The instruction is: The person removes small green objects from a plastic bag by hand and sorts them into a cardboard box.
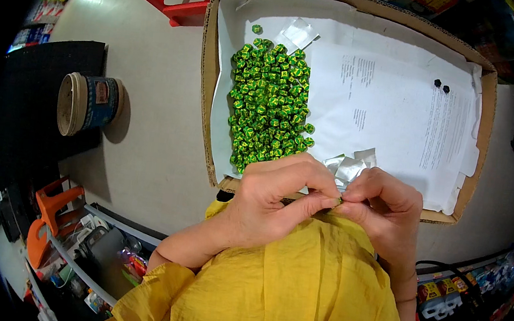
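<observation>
Close to my body, my left hand [285, 191] and my right hand [387, 205] meet at the near edge of a shallow cardboard box [489, 128]. Both are closed in a pinch, fingertips together on a tiny greenish piece [340, 200] that is mostly hidden. Just beyond the fingertips lie several silvery square foil pieces [350, 168]. A dense heap of small many-sided green and yellow pieces [269, 99], shaped like dice, covers the left part of the box's white paper lining [392, 124].
One green piece [256, 29] sits apart at the far left, near another silvery foil square [297, 34]. Two small black pieces [441, 86] lie at the right. Outside the box are a red plastic stool [182, 11], a bucket [90, 105] and an orange chair [51, 214].
</observation>
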### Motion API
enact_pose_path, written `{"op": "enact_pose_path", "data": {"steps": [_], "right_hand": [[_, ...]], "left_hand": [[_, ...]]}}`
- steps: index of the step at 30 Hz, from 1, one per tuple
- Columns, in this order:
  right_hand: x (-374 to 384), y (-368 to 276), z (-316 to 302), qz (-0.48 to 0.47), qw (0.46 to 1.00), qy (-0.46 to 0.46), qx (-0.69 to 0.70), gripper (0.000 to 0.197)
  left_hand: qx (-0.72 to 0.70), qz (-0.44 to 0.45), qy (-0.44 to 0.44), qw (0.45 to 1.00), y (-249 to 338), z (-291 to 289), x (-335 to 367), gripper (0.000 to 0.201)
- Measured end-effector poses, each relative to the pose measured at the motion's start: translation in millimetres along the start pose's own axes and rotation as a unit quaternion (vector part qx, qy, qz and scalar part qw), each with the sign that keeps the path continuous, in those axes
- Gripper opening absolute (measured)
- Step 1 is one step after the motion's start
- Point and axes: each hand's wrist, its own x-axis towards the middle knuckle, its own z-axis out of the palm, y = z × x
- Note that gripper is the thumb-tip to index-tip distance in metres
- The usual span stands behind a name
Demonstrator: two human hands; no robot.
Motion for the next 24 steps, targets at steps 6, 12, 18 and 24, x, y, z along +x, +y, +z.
{"op": "enact_pose_path", "data": {"steps": [6,12,18,24], "right_hand": [[7,-7,-7,-0.046,0.968,-0.071,-0.237,0.019],[9,-5,-1,-0.075,0.96,-0.035,-0.266,0.022],[12,5,-6,-0.255,0.919,-0.042,-0.298,0.033],[12,11,-2,-0.313,0.927,0.022,-0.207,0.032]], "left_hand": [[0.076,-0.04,-0.138,0.987,6,-16,4,0.011],[0.087,-0.066,-0.146,0.983,5,-16,10,0.016],[-0.236,-0.233,-0.025,0.943,5,-17,14,0.039],[-0.336,-0.226,-0.002,0.914,4,-2,9,0.034]]}}
